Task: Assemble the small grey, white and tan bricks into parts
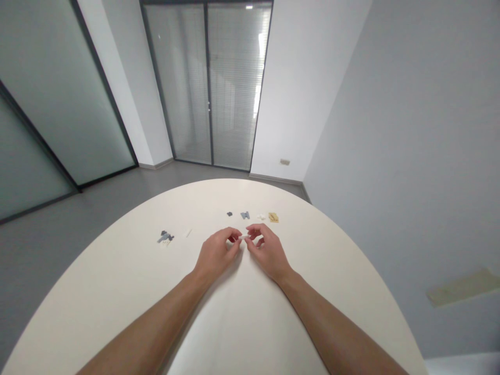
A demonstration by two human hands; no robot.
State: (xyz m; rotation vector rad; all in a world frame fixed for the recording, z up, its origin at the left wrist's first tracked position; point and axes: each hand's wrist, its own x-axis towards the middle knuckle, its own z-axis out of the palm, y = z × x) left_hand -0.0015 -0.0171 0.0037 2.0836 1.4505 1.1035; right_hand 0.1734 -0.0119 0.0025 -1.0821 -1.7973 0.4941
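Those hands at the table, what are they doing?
The left hand and right hand hold a small white piece between them. Beyond it on the table, a dark piece, grey piece, white bits and yellow piece lie in a row. Off to the left lie a small pile and a white strip.

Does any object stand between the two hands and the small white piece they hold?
Nothing visible does: the left hand and right hand hold the white piece directly, at opposite ends. The grey pieces and tan pieces lie beyond, not between.
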